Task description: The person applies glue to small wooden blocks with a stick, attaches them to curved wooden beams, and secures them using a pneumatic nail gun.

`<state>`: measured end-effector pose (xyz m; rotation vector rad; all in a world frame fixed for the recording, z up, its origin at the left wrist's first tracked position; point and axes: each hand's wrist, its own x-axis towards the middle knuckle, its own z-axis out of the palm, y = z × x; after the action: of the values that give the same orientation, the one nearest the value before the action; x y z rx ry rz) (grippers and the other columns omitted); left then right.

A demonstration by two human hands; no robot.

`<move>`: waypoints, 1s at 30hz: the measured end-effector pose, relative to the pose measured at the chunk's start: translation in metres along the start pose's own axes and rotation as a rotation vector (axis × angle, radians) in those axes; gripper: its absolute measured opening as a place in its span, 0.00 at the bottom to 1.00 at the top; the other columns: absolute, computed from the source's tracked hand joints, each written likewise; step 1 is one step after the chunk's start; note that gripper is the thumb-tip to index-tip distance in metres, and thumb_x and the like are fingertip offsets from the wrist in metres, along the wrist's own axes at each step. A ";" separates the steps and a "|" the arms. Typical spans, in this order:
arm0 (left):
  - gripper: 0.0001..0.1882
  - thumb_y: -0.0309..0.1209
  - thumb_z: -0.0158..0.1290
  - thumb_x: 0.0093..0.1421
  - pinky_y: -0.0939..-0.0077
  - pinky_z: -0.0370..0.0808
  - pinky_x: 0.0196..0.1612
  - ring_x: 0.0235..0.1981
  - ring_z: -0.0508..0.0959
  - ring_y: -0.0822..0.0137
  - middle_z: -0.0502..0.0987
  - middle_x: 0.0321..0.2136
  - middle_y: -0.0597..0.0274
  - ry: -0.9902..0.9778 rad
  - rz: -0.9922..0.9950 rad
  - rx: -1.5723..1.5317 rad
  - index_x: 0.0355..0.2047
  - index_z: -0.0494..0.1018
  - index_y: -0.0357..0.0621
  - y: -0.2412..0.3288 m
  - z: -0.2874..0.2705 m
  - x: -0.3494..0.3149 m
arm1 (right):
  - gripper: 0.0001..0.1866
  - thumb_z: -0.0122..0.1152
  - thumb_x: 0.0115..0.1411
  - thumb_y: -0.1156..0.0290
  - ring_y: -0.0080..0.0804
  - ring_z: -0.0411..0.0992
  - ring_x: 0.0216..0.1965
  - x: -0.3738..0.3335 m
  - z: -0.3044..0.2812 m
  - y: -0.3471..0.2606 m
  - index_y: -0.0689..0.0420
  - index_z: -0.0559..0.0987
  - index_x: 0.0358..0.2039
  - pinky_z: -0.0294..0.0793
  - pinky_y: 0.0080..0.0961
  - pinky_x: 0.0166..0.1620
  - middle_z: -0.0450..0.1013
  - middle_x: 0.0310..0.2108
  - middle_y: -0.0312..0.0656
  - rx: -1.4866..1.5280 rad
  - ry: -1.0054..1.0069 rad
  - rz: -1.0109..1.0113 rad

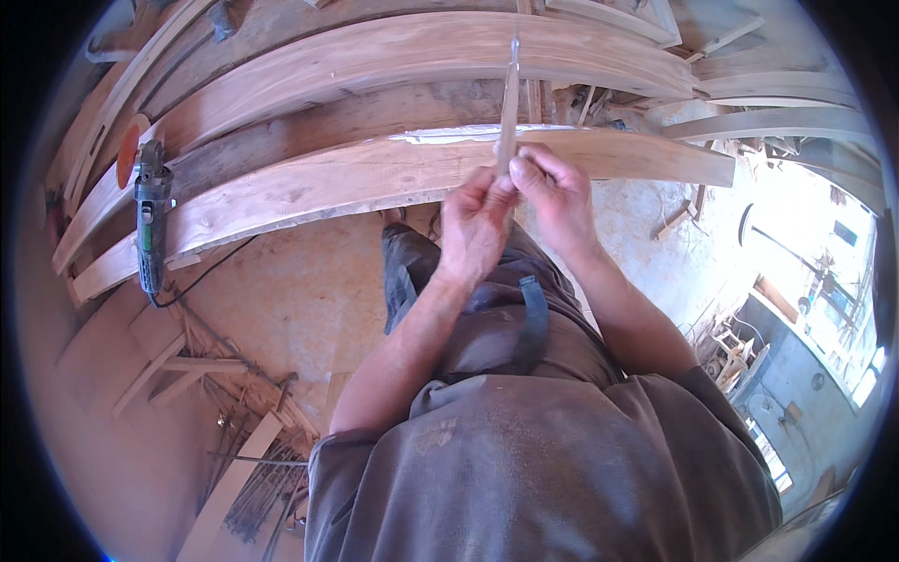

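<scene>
Stick (510,112), slim and pale, points up and away from between the person's 2 hands, out in front of the waist, its narrow tip set against the boards beyond. Nearest to view is the dark, dusty shirt (552,459), with a blue strap (534,323) lying down the front of the clothes. The left hand (475,225) has its fingers curled, thumb and fingertips grasping the lower end of the stick; the right hand (554,192) is close against it, thumb and bent fingers pinching that same end. Just past the hands runs a long near board (309,187), with a white patch (449,136) along its back edge, of a material I cannot tell. At the left, a grinder (152,215) rests across the boards, its orange disc (129,150) at the far end and a black cord (211,267) trailing from the near end. Behind the near board lies a second, wider board (375,61). Farther off, more pieces of wood (796,122) lie at the upper right, and bright light fills an opening (847,272) beyond the floor (300,272).
</scene>
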<state>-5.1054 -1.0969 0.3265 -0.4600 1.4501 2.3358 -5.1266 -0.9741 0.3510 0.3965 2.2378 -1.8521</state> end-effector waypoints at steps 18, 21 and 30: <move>0.23 0.25 0.63 0.52 0.49 0.71 0.61 0.60 0.73 0.42 0.74 0.57 0.43 -0.155 0.921 1.142 0.48 0.75 0.29 -0.001 -0.034 0.014 | 0.19 0.69 0.51 0.82 0.39 0.70 0.40 0.079 -0.022 0.016 0.53 0.88 0.44 0.75 0.33 0.45 0.79 0.34 0.37 -0.783 -0.136 -0.688; 0.29 0.31 0.66 0.49 0.46 0.65 0.67 0.65 0.68 0.41 0.70 0.62 0.41 -0.188 0.906 1.265 0.50 0.74 0.27 0.002 -0.040 0.028 | 0.20 0.69 0.50 0.83 0.39 0.71 0.41 0.083 -0.018 0.025 0.54 0.88 0.44 0.75 0.34 0.46 0.79 0.35 0.37 -0.789 -0.147 -0.702; 0.36 0.39 0.67 0.45 0.43 0.61 0.70 0.68 0.65 0.40 0.66 0.66 0.37 -0.181 0.898 1.382 0.51 0.74 0.26 -0.003 -0.057 0.039 | 0.18 0.71 0.49 0.82 0.40 0.72 0.43 0.087 -0.012 0.029 0.55 0.88 0.42 0.75 0.35 0.48 0.78 0.37 0.39 -0.748 -0.191 -0.626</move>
<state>-5.1340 -1.1418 0.2827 0.8861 2.9709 1.0713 -5.1988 -0.9509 0.2983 -0.6354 2.8626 -1.0035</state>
